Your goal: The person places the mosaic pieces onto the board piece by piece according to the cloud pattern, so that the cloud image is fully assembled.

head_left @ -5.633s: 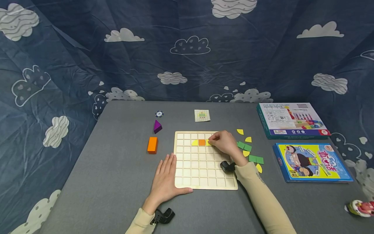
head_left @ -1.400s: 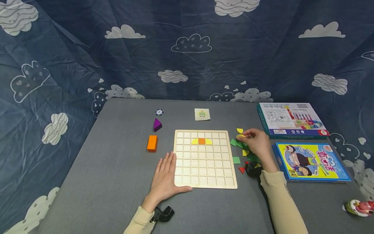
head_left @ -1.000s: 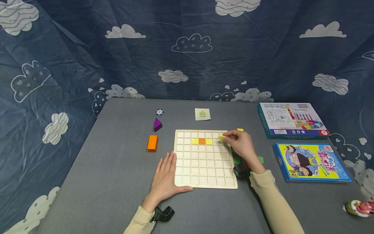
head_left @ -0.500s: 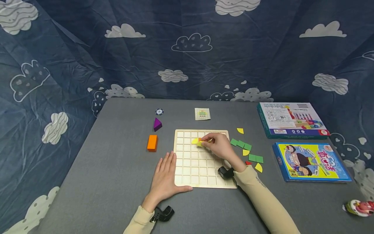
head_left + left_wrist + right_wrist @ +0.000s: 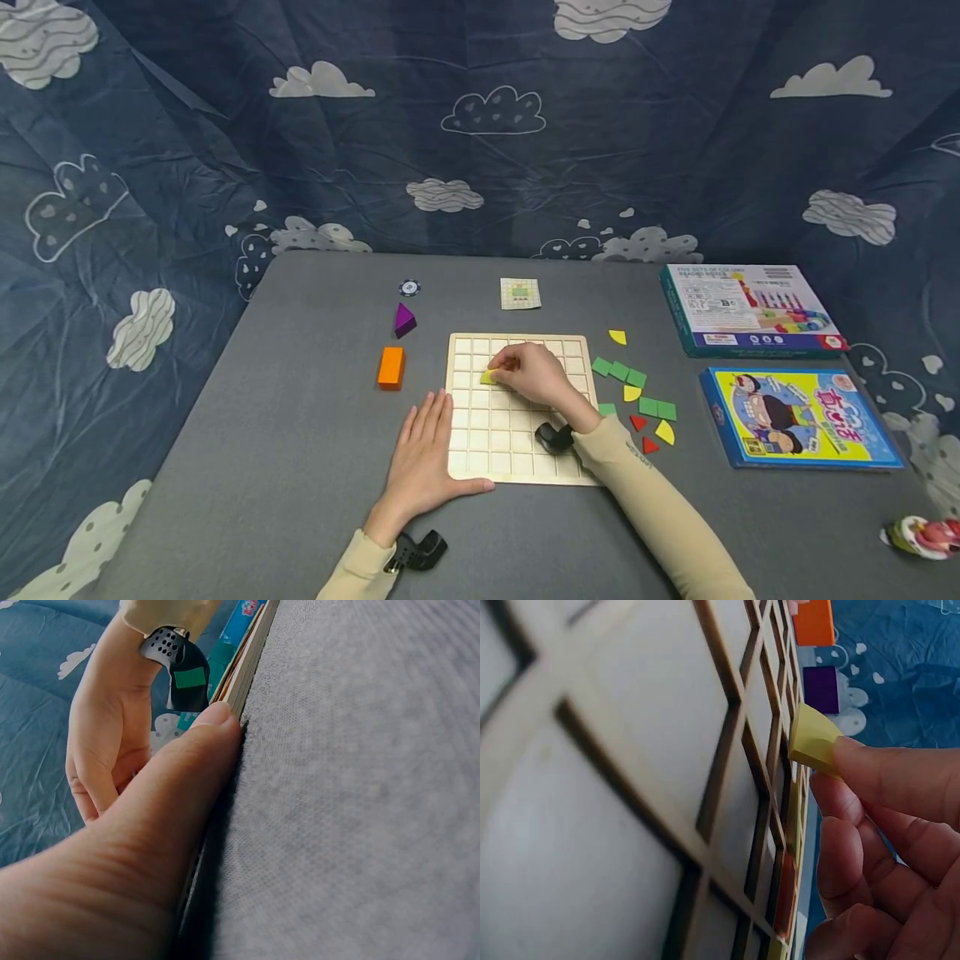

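Fingers [image 5: 885,769] of the right hand [image 5: 528,375] pinch a yellow piece [image 5: 812,739] (over the grid board [image 5: 517,450]).

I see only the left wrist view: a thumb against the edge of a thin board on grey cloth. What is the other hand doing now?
Observer: The right hand pinches a small yellow flat piece just above the wooden grid board, over its upper left cells.
Operator: Is the piece already inside a cell?
Observer: Not yet; in the right wrist view it is tilted at the fingertips, over the grid.
Operator: What does my left hand do, seen from above?
Observer: The left hand lies flat on the grey table, with its thumb along the board's near left corner.
Operator: Are other pieces waiting?
Observer: Yes, loose green, yellow and red pieces lie right of the board.
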Tool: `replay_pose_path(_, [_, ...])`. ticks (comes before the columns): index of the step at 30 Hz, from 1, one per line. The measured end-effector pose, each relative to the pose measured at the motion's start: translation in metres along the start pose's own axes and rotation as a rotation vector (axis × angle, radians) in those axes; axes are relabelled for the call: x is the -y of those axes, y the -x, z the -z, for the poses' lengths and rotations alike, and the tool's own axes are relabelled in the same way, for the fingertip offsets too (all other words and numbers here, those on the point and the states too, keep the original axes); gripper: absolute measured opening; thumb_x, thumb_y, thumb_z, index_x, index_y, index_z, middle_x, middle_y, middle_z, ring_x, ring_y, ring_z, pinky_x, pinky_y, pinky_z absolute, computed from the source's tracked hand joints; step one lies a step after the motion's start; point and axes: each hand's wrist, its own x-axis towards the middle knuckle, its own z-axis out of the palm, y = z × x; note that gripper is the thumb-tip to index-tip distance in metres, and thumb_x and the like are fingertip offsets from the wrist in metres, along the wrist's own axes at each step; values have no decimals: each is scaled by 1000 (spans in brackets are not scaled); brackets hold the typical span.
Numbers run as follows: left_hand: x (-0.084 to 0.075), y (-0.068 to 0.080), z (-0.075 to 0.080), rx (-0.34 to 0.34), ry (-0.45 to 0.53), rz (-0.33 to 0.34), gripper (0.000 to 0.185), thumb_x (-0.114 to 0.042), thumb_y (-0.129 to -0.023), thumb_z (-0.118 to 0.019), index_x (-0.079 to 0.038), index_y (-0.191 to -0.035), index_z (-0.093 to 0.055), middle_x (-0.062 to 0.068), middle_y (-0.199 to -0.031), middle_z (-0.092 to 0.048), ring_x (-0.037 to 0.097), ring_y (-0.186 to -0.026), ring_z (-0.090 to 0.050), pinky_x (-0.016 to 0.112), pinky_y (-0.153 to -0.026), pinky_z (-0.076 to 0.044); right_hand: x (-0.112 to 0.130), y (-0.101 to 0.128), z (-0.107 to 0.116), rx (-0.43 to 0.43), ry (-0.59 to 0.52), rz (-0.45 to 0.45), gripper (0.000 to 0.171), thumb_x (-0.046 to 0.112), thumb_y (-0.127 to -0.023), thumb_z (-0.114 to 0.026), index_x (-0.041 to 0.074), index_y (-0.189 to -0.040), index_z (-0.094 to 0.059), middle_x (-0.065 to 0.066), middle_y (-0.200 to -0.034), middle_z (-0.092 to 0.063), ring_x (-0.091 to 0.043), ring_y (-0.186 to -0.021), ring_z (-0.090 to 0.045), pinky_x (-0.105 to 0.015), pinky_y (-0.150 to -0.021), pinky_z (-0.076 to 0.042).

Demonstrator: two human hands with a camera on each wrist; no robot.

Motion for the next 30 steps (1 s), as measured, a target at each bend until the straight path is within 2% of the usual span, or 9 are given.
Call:
replay_pose_path(10, [-1, 1, 1, 3, 2, 2, 130, -87, -63, -51, 0, -151, -12, 15, -156, -14, 25, -143, -6, 41, -113, -1, 7, -2, -6, 31, 42, 45, 3, 14, -83, -74, 11, -84, -73, 9, -70, -61, -9, -63, -53, -30, -62, -43])
replay_pose_path(23, [-2, 2, 1, -2, -8, 0, 130, -86, -63, -54, 1, -150, -13, 16, -155, -15, 26, -143, -7, 41, -113, -3, 9, -7, -9, 62, 89, 12, 3, 14, -83, -74, 12, -86, -74, 9, -73, -63, -8, -64, -54, -30, -63, -44])
replay_pose_path(30, [-2, 1, 2, -3, -13, 0, 130, -85, -63, -55, 1, -150, -12, 15, -156, -14, 26, -143, -6, 42, -113, -2, 9, -9, -9, 74, 104, -9, 6, 12, -79, -76, 16, -84, -73, 9, -70, -61, -10, -62, -52, -30, -60, -41])
